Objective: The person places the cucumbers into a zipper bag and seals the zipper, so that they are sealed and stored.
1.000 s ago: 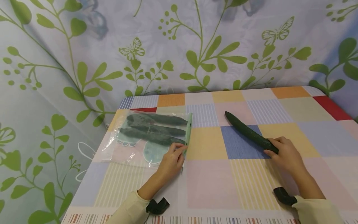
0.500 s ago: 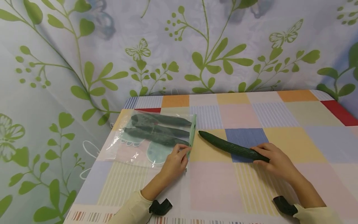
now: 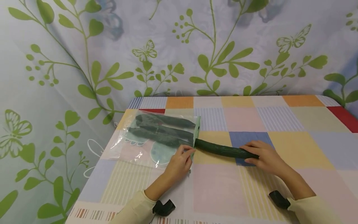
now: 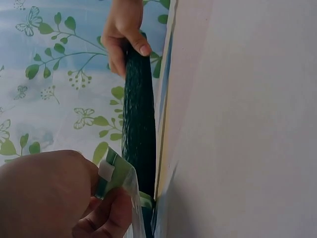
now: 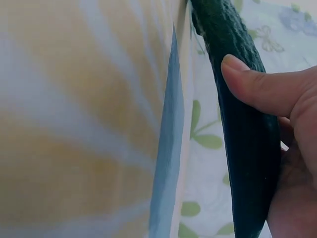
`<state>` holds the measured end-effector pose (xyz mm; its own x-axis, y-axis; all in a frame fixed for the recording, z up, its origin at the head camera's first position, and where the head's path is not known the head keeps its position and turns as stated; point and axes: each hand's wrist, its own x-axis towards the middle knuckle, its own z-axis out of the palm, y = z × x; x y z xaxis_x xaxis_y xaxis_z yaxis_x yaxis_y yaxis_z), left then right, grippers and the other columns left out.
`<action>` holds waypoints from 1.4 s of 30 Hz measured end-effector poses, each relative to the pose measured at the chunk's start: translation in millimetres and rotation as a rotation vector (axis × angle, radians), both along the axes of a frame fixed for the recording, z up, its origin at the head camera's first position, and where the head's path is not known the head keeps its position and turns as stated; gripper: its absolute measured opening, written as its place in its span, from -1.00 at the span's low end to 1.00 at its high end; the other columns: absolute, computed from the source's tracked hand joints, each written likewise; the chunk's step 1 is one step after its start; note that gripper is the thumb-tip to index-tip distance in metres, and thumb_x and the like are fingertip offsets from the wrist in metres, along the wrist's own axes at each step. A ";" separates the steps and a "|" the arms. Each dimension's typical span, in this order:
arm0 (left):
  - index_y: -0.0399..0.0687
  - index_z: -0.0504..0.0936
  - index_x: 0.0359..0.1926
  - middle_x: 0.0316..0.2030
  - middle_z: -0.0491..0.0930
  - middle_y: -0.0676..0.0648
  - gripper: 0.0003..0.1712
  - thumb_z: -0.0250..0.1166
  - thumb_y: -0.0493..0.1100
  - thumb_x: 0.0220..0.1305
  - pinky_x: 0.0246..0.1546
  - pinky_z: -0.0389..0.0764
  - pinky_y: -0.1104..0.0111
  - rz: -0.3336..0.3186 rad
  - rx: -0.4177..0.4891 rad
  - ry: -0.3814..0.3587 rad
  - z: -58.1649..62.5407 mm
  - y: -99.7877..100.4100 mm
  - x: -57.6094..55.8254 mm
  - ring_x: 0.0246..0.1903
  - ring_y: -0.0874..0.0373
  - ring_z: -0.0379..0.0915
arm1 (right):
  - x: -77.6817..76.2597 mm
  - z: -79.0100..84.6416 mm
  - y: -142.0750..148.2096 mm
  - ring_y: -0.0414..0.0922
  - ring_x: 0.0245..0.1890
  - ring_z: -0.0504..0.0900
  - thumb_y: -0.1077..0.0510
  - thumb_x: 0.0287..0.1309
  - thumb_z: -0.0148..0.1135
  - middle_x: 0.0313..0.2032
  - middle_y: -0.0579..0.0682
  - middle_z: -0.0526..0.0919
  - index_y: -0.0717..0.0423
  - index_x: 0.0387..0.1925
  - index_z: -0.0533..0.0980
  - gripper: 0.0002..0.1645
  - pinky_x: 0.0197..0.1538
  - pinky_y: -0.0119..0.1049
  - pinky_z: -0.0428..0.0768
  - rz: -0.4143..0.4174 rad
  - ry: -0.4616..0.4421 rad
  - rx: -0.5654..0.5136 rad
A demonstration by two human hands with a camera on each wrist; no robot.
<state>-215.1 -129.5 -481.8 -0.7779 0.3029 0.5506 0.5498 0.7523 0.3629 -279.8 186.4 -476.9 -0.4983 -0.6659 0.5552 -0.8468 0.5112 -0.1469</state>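
A clear zip bag (image 3: 134, 155) with a green zip edge lies on the table, holding 3 dark green cucumbers (image 3: 156, 137). My left hand (image 3: 179, 163) pinches the bag's green edge near its mouth; the left wrist view shows that edge (image 4: 115, 173) between thumb and fingers. My right hand (image 3: 263, 155) grips another cucumber (image 3: 221, 149) by its near end. In the head view the cucumber's far tip meets the bag's mouth, just beyond my left fingertips. From the right wrist, my thumb lies across the cucumber (image 5: 247, 129). How far the tip is inside cannot be told.
The table wears a patchwork-patterned cloth (image 3: 215, 193). Behind it hangs a curtain (image 3: 167, 37) printed with green leaves and butterflies. A white cord loop (image 3: 92, 149) shows past the table's left edge. Black wrist mounts (image 3: 165, 207) sit at both sleeves.
My right hand has moved left with the cucumber, swinging its tip down and across to the bag's mouth. My left hand keeps its pinch on the bag's edge. The head view has shifted slightly.
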 end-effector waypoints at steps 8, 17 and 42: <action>-0.27 0.61 -0.13 -0.18 0.48 -0.15 -0.66 0.14 -0.46 0.03 -0.67 0.20 0.68 -0.008 -0.019 0.010 -1.6 -1.2 2.8 -0.60 0.29 0.31 | -16.0 -1.0 -30.4 -0.06 -0.27 0.54 0.21 -0.37 0.46 -0.23 -0.02 0.59 0.23 -0.10 0.57 -0.39 -0.27 -0.16 0.51 0.026 -0.086 0.029; -0.24 0.61 -0.11 -0.16 0.48 -0.14 -0.64 0.16 -0.45 0.00 -0.64 0.29 0.65 0.010 -0.021 0.026 -0.7 -5.2 3.6 -0.57 0.26 0.39 | -33.4 -1.6 -74.5 -0.10 -0.28 0.50 0.24 -0.26 0.43 -0.24 -0.01 0.57 0.27 -0.08 0.56 -0.44 -0.29 -0.22 0.46 0.074 -0.178 0.033; -0.20 0.60 -0.09 -0.15 0.45 -0.11 -0.64 0.18 -0.44 0.03 -0.62 0.31 0.63 0.023 -0.044 0.046 -0.2 -2.8 0.9 -0.63 0.27 0.35 | -55.9 -6.7 -163.2 0.13 -0.07 0.52 0.30 -0.20 0.38 -0.13 0.18 0.59 0.28 -0.21 0.60 -0.62 -0.01 -0.05 0.48 0.136 -0.454 0.036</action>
<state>-214.2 -132.3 -481.9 -0.7592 0.3098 0.5724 0.5473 0.7798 0.3040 -335.7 23.2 -483.6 -0.5924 -0.7566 0.2769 -0.7607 0.4121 -0.5015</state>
